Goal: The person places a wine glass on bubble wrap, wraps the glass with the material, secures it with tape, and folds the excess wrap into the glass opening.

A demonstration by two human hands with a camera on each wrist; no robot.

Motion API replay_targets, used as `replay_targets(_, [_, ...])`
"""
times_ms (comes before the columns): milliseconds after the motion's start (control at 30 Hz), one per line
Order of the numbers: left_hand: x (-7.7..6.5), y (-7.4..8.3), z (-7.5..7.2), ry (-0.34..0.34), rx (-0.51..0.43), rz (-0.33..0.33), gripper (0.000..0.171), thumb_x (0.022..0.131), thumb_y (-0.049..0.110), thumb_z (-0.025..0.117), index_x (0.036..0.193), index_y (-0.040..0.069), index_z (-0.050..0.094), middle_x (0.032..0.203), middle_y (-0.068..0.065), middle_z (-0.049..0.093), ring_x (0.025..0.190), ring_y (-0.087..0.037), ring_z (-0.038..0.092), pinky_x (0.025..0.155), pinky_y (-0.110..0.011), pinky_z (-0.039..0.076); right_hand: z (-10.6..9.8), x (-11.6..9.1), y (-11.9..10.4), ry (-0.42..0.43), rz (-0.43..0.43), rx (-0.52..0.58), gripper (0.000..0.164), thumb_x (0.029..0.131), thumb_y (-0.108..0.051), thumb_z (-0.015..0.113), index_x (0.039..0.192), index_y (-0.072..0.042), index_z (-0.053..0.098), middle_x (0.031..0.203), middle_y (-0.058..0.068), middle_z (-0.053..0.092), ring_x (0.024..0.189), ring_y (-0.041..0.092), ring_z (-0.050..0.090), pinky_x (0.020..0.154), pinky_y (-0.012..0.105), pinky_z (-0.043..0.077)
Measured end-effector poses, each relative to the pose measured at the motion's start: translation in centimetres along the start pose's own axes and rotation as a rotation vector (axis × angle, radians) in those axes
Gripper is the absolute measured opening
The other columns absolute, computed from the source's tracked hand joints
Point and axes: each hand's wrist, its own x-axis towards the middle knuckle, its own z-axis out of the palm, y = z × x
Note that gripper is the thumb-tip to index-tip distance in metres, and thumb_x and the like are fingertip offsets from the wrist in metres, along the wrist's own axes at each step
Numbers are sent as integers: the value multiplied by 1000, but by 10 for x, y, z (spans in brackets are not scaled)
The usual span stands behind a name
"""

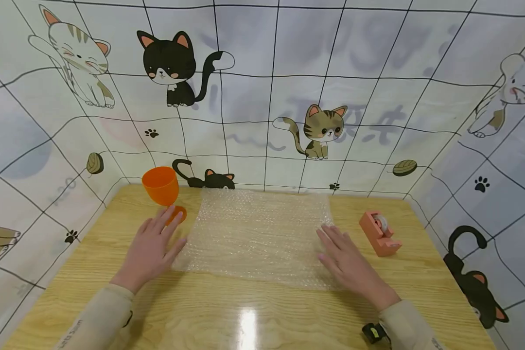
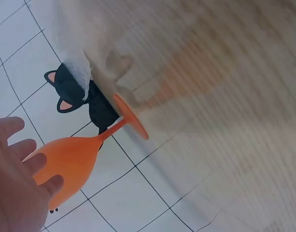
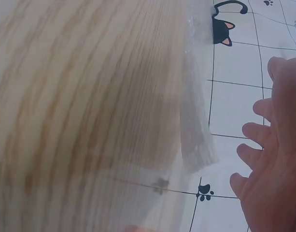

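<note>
A sheet of clear bubble wrap [image 1: 258, 238] lies flat across the middle of the wooden table. Near its left edge stands an orange goblet [image 1: 161, 185], its stem and foot partly behind my left hand [image 1: 150, 248]. That hand has its fingers spread and holds nothing; in the left wrist view the goblet [image 2: 73, 162] shows whole except where the fingers overlap its bowl. Over the right edge of the bubble wrap, my right hand [image 1: 350, 262] reaches with straight fingers and an empty palm. The right wrist view shows this hand [image 3: 273, 150] beside the wrap's edge [image 3: 196, 116].
A pink tape dispenser [image 1: 379, 234] with a roll of tape sits right of my right hand. Behind and beside the table [image 1: 210, 311] hangs a white gridded cloth [image 1: 253, 97] printed with cats. A small black device [image 1: 373, 333] is at my right wrist.
</note>
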Motion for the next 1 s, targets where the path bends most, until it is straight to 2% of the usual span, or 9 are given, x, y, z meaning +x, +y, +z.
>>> replay_targets(200, [7, -2, -9, 127, -33, 20, 65, 103, 40, 58, 153, -1, 46, 161, -22, 38, 144, -46, 36, 113, -65, 31, 4, 2, -2, 29, -19, 16, 57, 107, -25, 57, 155, 1, 42, 160, 23, 40, 147, 45, 37, 115, 67, 29])
replay_targets(500, [16, -11, -16, 227, -85, -20, 65, 106, 41, 54, 153, -2, 43, 161, -24, 36, 142, -48, 37, 111, -67, 31, 10, 0, -7, 29, -17, 36, 57, 106, -24, 58, 155, 1, 43, 156, 24, 44, 142, 46, 43, 112, 62, 38])
replay_targets(633, [20, -15, -18, 290, -93, -20, 68, 107, 45, 50, 152, -5, 43, 158, -26, 38, 138, -50, 40, 110, -68, 33, 10, -1, -10, 31, -6, 44, 56, 106, -25, 59, 154, 0, 45, 155, 23, 46, 140, 45, 46, 110, 62, 41])
replay_targets(767, [25, -18, -19, 351, -116, -31, 67, 106, 42, 52, 150, -7, 44, 155, -29, 40, 136, -53, 41, 107, -69, 34, 10, -1, -11, 19, 18, 42, 56, 106, -28, 59, 153, 0, 46, 153, 23, 48, 140, 43, 47, 109, 62, 42])
replay_targets(867, [29, -19, -22, 362, -140, -61, 65, 104, 36, 56, 150, -7, 42, 156, -29, 39, 137, -53, 39, 108, -69, 33, 10, -1, -12, 15, 31, 39, 56, 106, -29, 59, 151, 2, 48, 152, 24, 50, 139, 43, 48, 109, 61, 43])
replay_targets(1000, [33, -18, -28, 333, -179, -119, 67, 102, 32, 59, 152, -7, 38, 159, -29, 34, 140, -52, 35, 111, -69, 31, 10, -2, -11, 20, 39, 27, 55, 105, -30, 60, 148, 4, 51, 149, 24, 52, 136, 43, 51, 108, 61, 44])
